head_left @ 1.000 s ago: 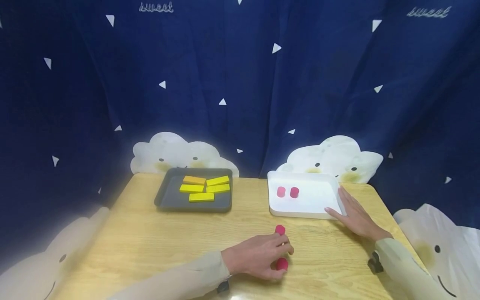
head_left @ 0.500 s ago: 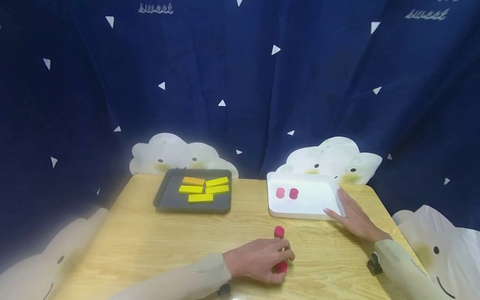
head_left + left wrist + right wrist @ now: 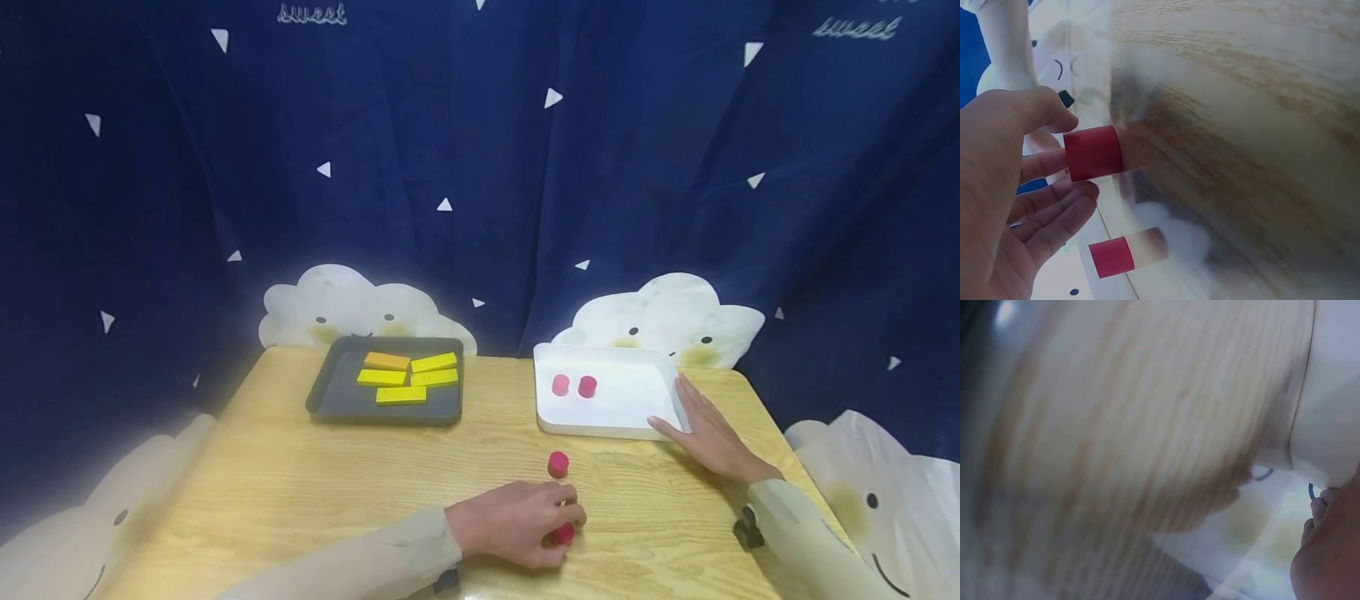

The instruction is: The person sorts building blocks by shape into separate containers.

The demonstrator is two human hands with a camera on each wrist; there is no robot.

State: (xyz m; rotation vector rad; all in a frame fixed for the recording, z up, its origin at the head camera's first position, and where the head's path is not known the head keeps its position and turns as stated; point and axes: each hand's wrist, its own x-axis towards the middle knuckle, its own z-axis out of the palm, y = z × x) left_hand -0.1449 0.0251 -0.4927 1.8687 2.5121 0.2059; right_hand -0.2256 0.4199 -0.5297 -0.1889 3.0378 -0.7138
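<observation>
My left hand (image 3: 519,525) is low over the table, its thumb and fingers curled round a red cylinder block (image 3: 564,534). In the left wrist view the thumb lies at one side of that red cylinder block (image 3: 1093,153) and the fingertips at the other; the block stands on the wood. Just beyond the hand is a second red cylinder block (image 3: 558,464), apart from the fingers. My right hand (image 3: 712,437) rests with straight fingers along the right side of a white tray (image 3: 626,427), thumb at its front rim. A pink cylinder (image 3: 560,385) and a dark pink cylinder (image 3: 587,387) stand inside.
At the back left of the wooden table (image 3: 360,467) lies a dark grey tray (image 3: 337,400). It holds several yellow blocks (image 3: 401,396) and an orange block (image 3: 387,362). A navy curtain (image 3: 495,167) with white clouds hangs behind the table's back edge.
My left hand has drawn slightly back toward me, away from the farther red cylinder block, and its fingers have drawn in on the nearer one. The right hand stays at the white tray.
</observation>
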